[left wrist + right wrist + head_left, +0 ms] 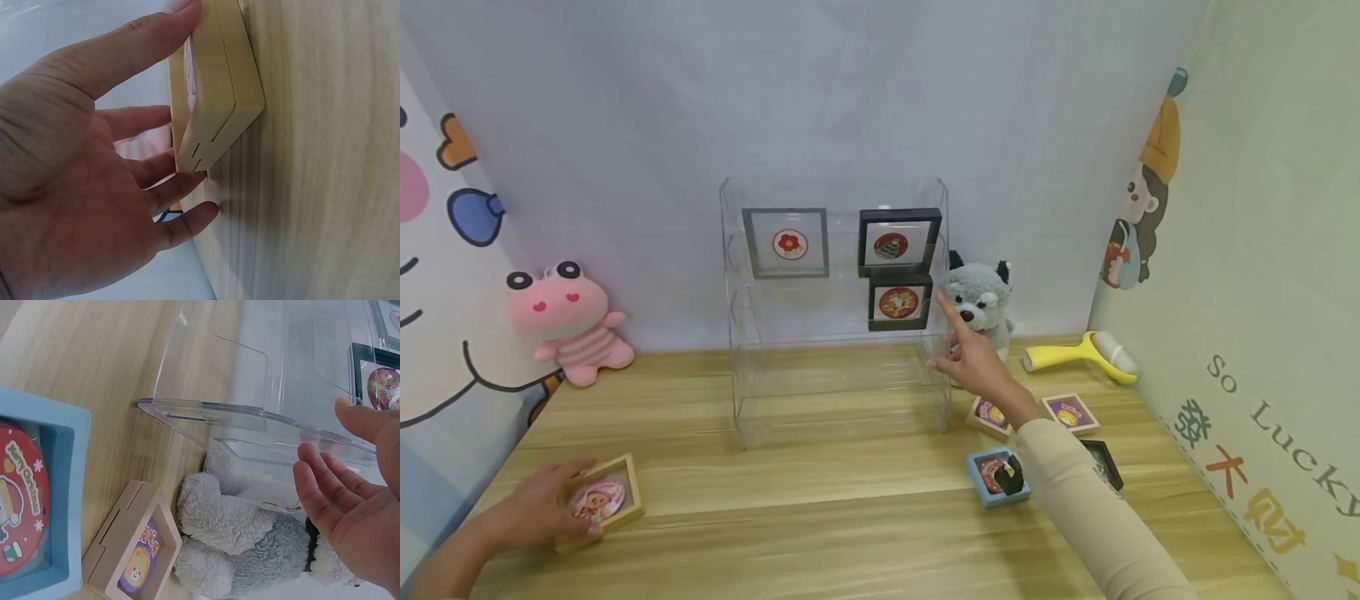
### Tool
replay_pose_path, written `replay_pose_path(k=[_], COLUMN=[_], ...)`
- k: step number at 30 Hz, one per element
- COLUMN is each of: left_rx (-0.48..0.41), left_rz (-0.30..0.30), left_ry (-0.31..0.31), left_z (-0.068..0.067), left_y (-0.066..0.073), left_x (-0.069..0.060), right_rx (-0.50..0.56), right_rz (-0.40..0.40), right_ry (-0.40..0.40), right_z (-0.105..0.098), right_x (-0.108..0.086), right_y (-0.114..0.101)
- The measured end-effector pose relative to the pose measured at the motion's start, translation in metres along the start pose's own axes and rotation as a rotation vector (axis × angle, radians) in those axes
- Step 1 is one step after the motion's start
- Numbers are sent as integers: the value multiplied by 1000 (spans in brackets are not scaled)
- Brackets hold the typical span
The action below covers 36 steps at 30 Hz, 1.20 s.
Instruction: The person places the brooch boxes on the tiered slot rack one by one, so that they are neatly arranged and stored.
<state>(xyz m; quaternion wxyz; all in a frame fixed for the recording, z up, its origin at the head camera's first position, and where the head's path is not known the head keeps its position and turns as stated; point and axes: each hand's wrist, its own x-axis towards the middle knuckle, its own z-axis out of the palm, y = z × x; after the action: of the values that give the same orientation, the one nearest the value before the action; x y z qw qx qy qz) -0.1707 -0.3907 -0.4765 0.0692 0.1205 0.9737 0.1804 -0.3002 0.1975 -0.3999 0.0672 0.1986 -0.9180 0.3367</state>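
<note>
My left hand (542, 504) grips a light wood-coloured box frame (634, 492) at the table's left side. Inside it is a round pink badge with a cartoon figure. In the left wrist view, the thumb lies along one edge of the frame and the fingers reach round the opposite side. My right hand (973, 358) is held up by the right side of a clear tiered rack (842, 379), fingers extended and nothing gripped. Its index fingertip is close to a small black frame (871, 312); whether they touch I cannot tell. Above stand a larger black frame (862, 250) and a grey frame (748, 242).
A grey plush dog (981, 287) sits behind the rack's right side, a pink plush frog (576, 321) at the left. Right of the rack lie a blue frame (973, 475), pinkish frames (1093, 427), a dark frame (1108, 467) and a yellow-handled roller (1052, 357).
</note>
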Motion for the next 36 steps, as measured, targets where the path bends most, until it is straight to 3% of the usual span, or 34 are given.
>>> replay_pose_path(k=[6,14,20,29,36], left_rx=[21,-17,-83,-144,-179], left_rz=[-1,15,14,-9,10], left_ry=[-24,63,88,85,80], left_z=[-2,1,3,3,4], left_y=[1,8,13,23,27], left_x=[3,8,8,13,16], right_rx=[-9,-1,13,17,12], right_rz=[4,17,30,19,24], right_ry=[2,0,-11,-13,-9], right_z=[0,0,1,1,2], right_x=[0,0,0,-1,1], right_y=[0,-2,0,2,1])
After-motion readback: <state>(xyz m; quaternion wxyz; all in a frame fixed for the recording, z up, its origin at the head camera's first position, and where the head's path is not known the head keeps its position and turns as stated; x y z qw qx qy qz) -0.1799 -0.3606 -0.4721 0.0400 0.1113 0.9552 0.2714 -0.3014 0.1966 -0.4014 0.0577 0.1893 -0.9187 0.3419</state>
